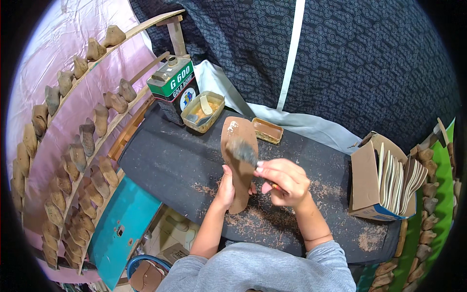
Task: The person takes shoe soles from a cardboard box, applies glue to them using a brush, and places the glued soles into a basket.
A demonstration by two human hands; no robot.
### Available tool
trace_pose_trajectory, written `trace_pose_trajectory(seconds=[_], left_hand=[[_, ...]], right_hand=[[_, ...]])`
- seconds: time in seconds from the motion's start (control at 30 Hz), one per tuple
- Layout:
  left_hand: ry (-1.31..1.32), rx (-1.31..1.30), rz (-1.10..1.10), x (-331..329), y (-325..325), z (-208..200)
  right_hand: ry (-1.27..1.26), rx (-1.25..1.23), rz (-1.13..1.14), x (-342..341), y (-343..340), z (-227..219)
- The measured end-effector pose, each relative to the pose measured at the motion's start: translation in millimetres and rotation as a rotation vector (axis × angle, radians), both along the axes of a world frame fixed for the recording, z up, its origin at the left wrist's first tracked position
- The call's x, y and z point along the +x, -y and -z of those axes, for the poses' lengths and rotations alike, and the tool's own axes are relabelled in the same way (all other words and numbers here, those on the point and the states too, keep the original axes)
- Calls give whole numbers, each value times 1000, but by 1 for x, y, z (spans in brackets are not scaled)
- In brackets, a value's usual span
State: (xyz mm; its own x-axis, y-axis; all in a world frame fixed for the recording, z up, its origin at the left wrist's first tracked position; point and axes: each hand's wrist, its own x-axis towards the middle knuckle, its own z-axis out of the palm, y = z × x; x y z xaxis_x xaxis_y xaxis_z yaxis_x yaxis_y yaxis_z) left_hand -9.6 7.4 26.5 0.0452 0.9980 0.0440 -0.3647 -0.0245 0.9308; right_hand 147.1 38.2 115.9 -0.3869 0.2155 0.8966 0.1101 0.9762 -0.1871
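My left hand (225, 190) grips a brown shoe insole (237, 168) by its lower half, thumb on the face and fingertips showing at the far edge. The insole stands tilted above the black-covered table, with a whitish smear near its top end. In my right hand (284, 182) is a brush (245, 152), its handle pinched between thumb and fingers. The brush's bristles are blurred and lie over the insole's upper part; whether they touch it I cannot tell. Behind the insole sits a small shallow tray (267, 131) with brownish residue.
A green and black metal can (171, 90) and a tub (203, 113) with a spatula stand at the back left. Brown shavings (262, 219) litter the table (160, 146). A cardboard box (365, 175) of insoles is at right. Shelves of wooden shoe lasts (87, 138) line the left.
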Motion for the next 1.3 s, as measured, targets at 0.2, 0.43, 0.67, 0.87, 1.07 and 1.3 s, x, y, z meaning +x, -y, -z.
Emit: trace_pose_trajectory(seconds=[0.2, 0.43, 0.67, 0.87, 1.07, 1.3], left_hand=[[58, 87, 185, -8, -3, 17], [38, -17, 3, -9, -1, 8], [15, 59, 120, -18, -2, 4], [119, -52, -92, -19, -2, -14], [150, 74, 7, -23, -4, -15], [296, 21, -14, -34, -17, -10]], right_hand=[[18, 142, 207, -15, -13, -6], [74, 72, 16, -14, -2, -2], [16, 134, 127, -24, -11, -8], [131, -36, -147, -12, 2, 1], [54, 66, 0, -21, -3, -7], [185, 52, -75, -18, 6, -6]])
